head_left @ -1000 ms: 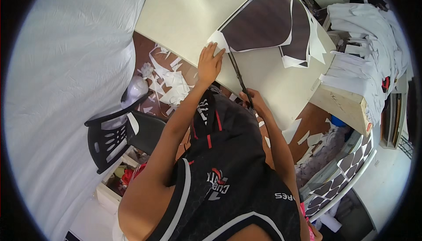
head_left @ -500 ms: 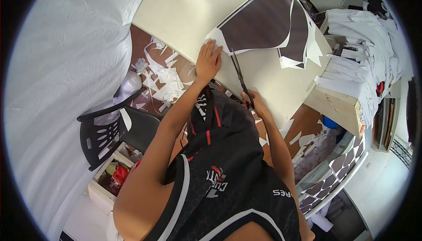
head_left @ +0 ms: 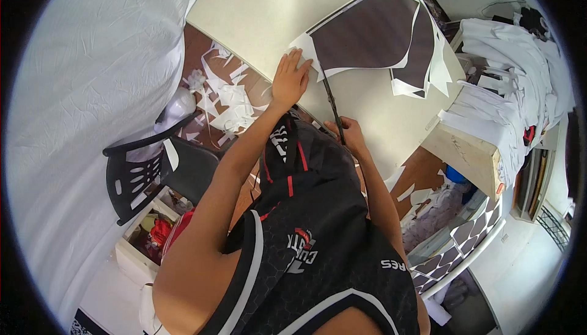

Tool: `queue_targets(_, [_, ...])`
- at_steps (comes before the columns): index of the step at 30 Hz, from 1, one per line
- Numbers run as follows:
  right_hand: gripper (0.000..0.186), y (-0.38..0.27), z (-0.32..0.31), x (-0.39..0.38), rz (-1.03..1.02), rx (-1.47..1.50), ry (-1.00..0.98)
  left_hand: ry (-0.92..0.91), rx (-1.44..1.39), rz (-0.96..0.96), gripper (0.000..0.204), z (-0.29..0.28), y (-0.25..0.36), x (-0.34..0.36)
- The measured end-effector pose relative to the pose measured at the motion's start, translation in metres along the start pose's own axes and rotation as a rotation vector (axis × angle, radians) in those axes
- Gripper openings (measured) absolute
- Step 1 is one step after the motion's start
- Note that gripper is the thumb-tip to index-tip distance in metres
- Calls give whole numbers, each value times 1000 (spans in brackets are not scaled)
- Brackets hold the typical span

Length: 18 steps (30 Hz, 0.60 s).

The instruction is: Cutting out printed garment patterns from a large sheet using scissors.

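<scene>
Your right hand (head_left: 348, 136) had drawn the long black metal scissors (head_left: 331, 99) narrower: half a second earlier the handles were visibly parted, and now handles and blades lay nearly in one line. Its grip was closed around the handles. The tips met the lower-left corner of the flat, dark brown-grey panel with curved edges (head_left: 364, 29), which lay on the smooth cream table (head_left: 257, 23). Your left hand (head_left: 290, 81) had stayed flat, fingers spread on the panel's thin white margin (head_left: 304, 43); it pressed there, with nothing in its grip. For the cutting, this suggested one snip was closing at that corner while the sheet stayed steady. How far the cut ran, you could not have told from this view.
</scene>
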State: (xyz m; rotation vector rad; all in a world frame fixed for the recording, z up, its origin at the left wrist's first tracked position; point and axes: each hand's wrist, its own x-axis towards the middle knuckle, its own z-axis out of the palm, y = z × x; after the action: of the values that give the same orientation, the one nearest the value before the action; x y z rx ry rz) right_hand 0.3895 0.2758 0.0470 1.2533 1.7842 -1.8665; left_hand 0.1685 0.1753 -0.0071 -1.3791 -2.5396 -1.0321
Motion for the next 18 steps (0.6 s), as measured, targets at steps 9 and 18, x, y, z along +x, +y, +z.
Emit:
queue_targets(9, [46,9,9,1,-5,14,16,-45,3,26,37,-2,1,0])
queue_targets(18, [49,-2,14,12,42,31,25,-39,-32,13,36,2,-5,-2])
